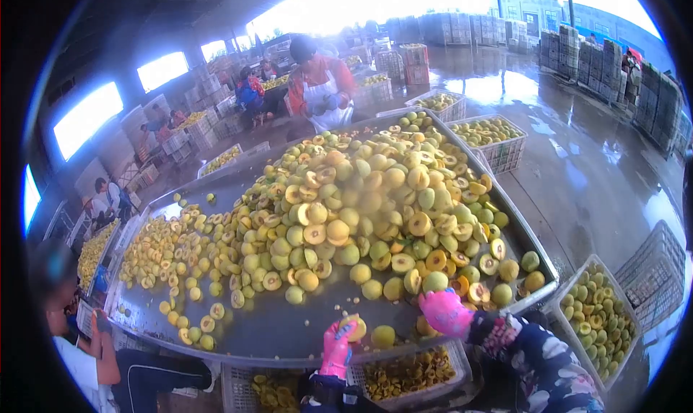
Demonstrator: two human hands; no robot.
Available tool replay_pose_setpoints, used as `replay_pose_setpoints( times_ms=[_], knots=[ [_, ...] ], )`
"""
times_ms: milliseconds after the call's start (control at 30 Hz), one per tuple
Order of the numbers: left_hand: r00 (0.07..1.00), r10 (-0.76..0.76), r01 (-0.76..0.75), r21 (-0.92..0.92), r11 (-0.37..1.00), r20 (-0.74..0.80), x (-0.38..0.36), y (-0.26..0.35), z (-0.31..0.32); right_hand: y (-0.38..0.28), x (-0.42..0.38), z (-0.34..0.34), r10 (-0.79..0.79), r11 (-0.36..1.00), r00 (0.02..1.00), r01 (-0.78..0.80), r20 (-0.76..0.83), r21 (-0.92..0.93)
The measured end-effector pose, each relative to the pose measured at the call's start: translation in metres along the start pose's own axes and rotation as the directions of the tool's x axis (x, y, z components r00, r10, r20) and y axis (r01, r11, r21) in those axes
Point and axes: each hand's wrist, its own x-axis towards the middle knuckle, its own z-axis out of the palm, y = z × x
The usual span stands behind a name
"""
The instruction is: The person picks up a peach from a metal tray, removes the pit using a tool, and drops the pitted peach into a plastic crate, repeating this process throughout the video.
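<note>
My left hand (336, 349), in a pink glove, is closed around a yellow peach half (354, 327) above the near edge of the metal table (278, 333). To the right, my right hand (446, 313), also gloved in pink, reaches over the near edge of the fruit pile. Its fingers curl down, and whatever is under them is hidden. A peach (434, 281) lies just beyond this hand, and another peach (382, 336) rests between my hands. A large heap of whole and halved peaches (339, 218) covers the middle of the table.
Below the near edge stands a crate of dark fruit pieces (411, 373). A peach crate (599, 319) is at the right, beside stacked crates (653, 268). One person (325, 88) stands across the table; another person (79, 341) sits at the left. The floor (556, 189) looks wet.
</note>
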Motion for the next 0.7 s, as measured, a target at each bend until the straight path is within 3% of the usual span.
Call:
replay_pose_setpoints(
  times_ms=[33,100,200,233,400,500,533,600,633,700],
  knots=[
    [0.999,-0.042,0.046,-0.218,0.975,0.025,-0.01,0.001,0.005,0.001,0.003,0.013,0.02,0.999,1.0,-0.02,-0.005,0.025],
    [0.994,-0.09,0.106,-0.608,0.787,0.057,-0.017,-0.023,0.003,0.003,0.012,0.033,0.042,0.996,0.999,-0.04,-0.019,0.074],
    [0.934,-0.137,0.357,-0.852,0.384,0.33,-0.068,-0.006,0.02,0.001,0.018,0.023,0.14,0.983,0.984,-0.152,0.108,0.105],
    [0.909,-0.158,0.416,-0.848,0.329,0.385,-0.083,0.001,0.025,0.0,0.019,0.022,0.157,0.981,0.978,-0.17,0.141,0.089],
    [0.925,-0.089,0.376,-0.863,0.338,0.369,-0.105,-0.005,0.025,-0.003,0.018,0.013,0.196,0.975,0.961,-0.213,0.197,0.068],
    [0.941,-0.049,0.323,-0.85,0.415,0.334,-0.101,-0.006,0.016,-0.001,0.006,-0.004,0.215,0.946,0.972,-0.232,0.096,0.228],
    [0.94,-0.044,0.323,-0.847,0.421,0.337,-0.1,-0.006,0.012,-0.005,0.0,-0.018,0.268,0.837,0.956,-0.291,0.116,0.463],
    [0.936,-0.032,0.332,-0.85,0.41,0.35,-0.093,-0.006,0.015,-0.005,-0.007,-0.045,0.346,0.462,0.919,-0.341,0.187,0.819],
    [0.934,-0.029,0.339,-0.853,0.397,0.357,-0.091,-0.005,0.017,0.01,-0.004,-0.027,0.273,0.508,0.961,-0.186,0.048,0.841],
    [0.937,-0.035,0.333,-0.854,0.399,0.349,-0.084,-0.005,0.024,0.016,-0.011,-0.017,0.24,0.04,0.969,-0.066,0.054,0.997]
  ],
)
